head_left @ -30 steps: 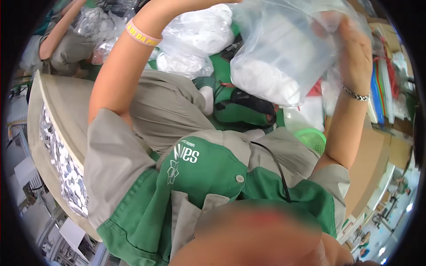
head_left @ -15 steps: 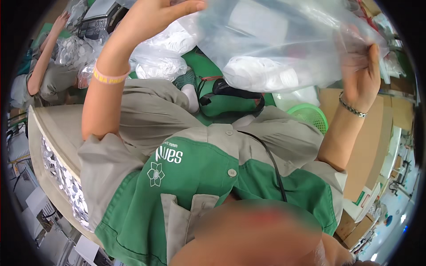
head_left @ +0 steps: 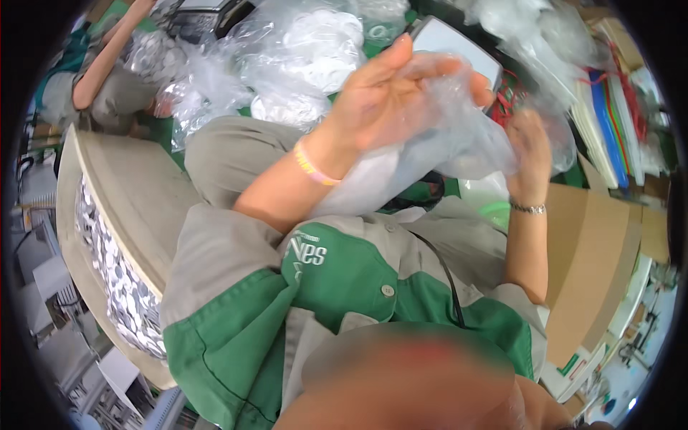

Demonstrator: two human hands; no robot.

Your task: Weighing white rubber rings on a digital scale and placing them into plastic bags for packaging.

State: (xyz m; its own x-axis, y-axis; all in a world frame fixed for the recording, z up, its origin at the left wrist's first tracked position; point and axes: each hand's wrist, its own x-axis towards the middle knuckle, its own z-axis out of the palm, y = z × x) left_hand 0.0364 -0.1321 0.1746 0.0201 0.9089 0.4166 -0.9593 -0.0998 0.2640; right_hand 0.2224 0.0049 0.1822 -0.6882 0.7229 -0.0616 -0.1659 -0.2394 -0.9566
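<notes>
A clear plastic bag (head_left: 401, 175) with white contents hangs in front of my lap, its upper part crumpled between my hands. My left hand (head_left: 383, 93) is curled round the gathered film, with its thumb and fingers partly seen through the plastic. To the right, my right hand (head_left: 530, 150) is closed on the other side of the bunched film, its fingers blurred by motion. Just beyond my left hand lie clear bags of round white pieces (head_left: 322, 46). A white-topped scale-like device (head_left: 459, 50) stands behind the hands.
At my left is a beige bin (head_left: 136, 208) of small silvery-white pieces (head_left: 118, 287). A co-worker's arm (head_left: 107, 61) shows at the far left. On the right are a brown cardboard box (head_left: 588, 244), coloured flat sheets (head_left: 609, 122) and a green basket (head_left: 494, 213).
The bag, earlier spread wide between my raised hands, is now gathered and lower. My left hand has moved right, toward my right hand. The bags and device behind have come into view.
</notes>
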